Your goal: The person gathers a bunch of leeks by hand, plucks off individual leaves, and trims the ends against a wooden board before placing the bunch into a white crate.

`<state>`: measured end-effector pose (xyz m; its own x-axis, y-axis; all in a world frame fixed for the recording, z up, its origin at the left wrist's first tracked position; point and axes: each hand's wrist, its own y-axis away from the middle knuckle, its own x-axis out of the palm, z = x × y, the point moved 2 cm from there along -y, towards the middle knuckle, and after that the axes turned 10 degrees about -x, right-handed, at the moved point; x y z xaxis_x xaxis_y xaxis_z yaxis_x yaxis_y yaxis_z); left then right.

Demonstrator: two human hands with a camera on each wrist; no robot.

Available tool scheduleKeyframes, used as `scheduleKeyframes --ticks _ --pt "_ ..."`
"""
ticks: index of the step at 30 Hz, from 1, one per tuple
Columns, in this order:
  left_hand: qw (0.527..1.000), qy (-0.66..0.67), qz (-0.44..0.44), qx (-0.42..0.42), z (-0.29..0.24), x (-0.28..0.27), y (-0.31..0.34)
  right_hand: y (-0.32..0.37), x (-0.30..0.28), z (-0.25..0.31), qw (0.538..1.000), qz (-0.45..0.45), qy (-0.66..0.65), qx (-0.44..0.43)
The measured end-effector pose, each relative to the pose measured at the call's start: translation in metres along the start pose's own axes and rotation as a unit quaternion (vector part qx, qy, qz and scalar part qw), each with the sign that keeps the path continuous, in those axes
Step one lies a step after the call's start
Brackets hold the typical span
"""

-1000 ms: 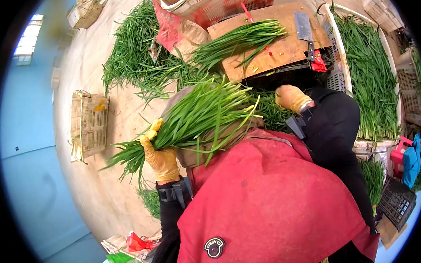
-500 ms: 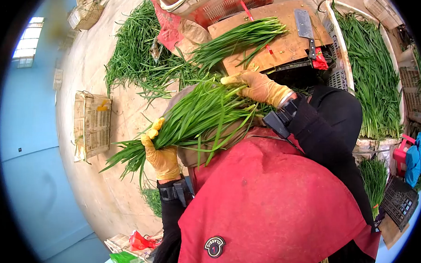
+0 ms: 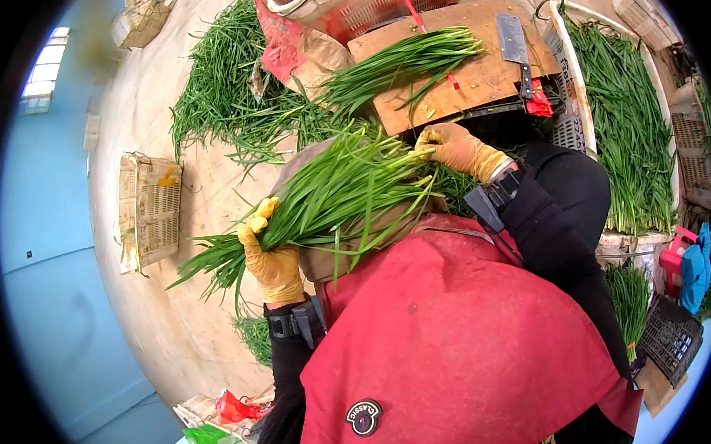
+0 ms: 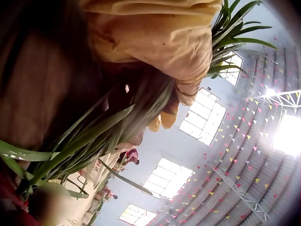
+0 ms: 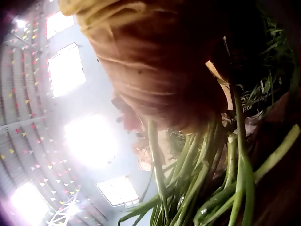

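While the left hand (image 3: 272, 264) wraps its gloved fingers tightly round the chive bundle (image 3: 346, 187) near its left end, the right hand (image 3: 455, 148) curls its fingers over the bundle's right end, just near of the cutting board (image 3: 476, 85).

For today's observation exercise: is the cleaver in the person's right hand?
No, the cleaver lies on the wooden board, apart from the right hand.
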<state>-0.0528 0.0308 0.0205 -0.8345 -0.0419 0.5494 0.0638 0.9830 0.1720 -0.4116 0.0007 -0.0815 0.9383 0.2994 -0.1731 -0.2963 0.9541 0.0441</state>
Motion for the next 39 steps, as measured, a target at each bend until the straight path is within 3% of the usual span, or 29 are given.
scheduleKeyframes --ticks 4,6,8,10,11,12,14,16,17,18,20,23,24,26,29,30,32,35,37,39 --pt "1.000 -0.003 -0.002 -0.008 -0.002 0.001 0.002 0.010 -0.019 -0.001 0.979 -0.033 0.192 0.053" --pt "1.000 -0.002 0.001 -0.003 -0.002 0.002 0.002 0.024 -0.035 -0.028 0.942 -0.039 0.315 0.113" --pt "1.000 0.002 0.009 0.006 -0.002 -0.002 0.000 0.044 -0.046 -0.047 0.882 0.036 0.433 0.180" --pt "1.000 0.008 -0.006 -0.003 -0.002 -0.005 0.001 0.054 -0.053 -0.066 0.859 0.077 0.460 0.210" --pt "1.000 0.012 -0.013 -0.006 -0.001 -0.006 0.001 0.051 -0.054 -0.047 0.881 0.034 0.424 0.208" --pt "1.000 0.010 -0.015 -0.007 -0.001 -0.006 0.001 0.051 -0.052 -0.029 0.937 -0.023 0.323 0.133" --pt "1.000 0.005 -0.019 -0.007 -0.001 -0.006 0.000 0.035 -0.042 -0.015 0.986 -0.006 0.166 0.005" --pt "1.000 0.002 -0.016 0.000 -0.001 -0.004 0.000 0.027 -0.023 0.006 0.997 0.062 0.051 0.021" --pt "1.000 0.001 -0.013 0.001 -0.001 -0.003 -0.001 0.026 -0.014 0.016 0.994 0.070 0.082 -0.011" --pt "1.000 0.010 -0.003 -0.005 0.000 -0.002 -0.002 0.022 -0.007 0.018 0.987 0.079 0.132 0.036" --pt "1.000 0.026 0.010 -0.015 -0.001 -0.004 -0.001 0.022 0.000 0.021 0.987 0.018 0.157 0.034" --pt "1.000 -0.009 0.004 0.007 -0.003 -0.006 -0.001 0.023 -0.013 0.005 0.967 0.004 0.243 0.073" --pt "1.000 -0.005 -0.004 0.008 -0.003 -0.005 0.000 0.027 -0.020 -0.003 0.945 -0.022 0.303 0.121" --pt "1.000 0.007 -0.018 0.010 -0.002 -0.002 -0.001 0.037 -0.037 -0.022 0.891 0.042 0.397 0.216" --pt "1.000 0.024 -0.012 0.008 -0.001 -0.003 -0.002 0.047 -0.041 -0.017 0.908 -0.085 0.401 0.082" --pt "1.000 0.018 -0.013 0.006 -0.001 -0.005 -0.002 0.038 -0.040 -0.016 0.933 -0.078 0.350 -0.044" --pt "1.000 0.002 -0.009 -0.002 0.000 -0.013 -0.005 0.015 -0.020 -0.003 0.970 -0.039 0.168 -0.173" --pt "1.000 0.023 0.003 -0.002 0.002 -0.012 -0.007 -0.008 0.014 -0.007 0.996 0.033 0.077 -0.014" --pt "1.000 0.024 0.002 -0.002 0.000 -0.010 -0.007 -0.010 0.025 0.009 0.997 -0.002 0.058 0.042" --pt "1.000 0.021 -0.001 -0.005 -0.002 -0.010 -0.004 -0.013 0.029 -0.001 0.999 -0.008 -0.038 0.037"
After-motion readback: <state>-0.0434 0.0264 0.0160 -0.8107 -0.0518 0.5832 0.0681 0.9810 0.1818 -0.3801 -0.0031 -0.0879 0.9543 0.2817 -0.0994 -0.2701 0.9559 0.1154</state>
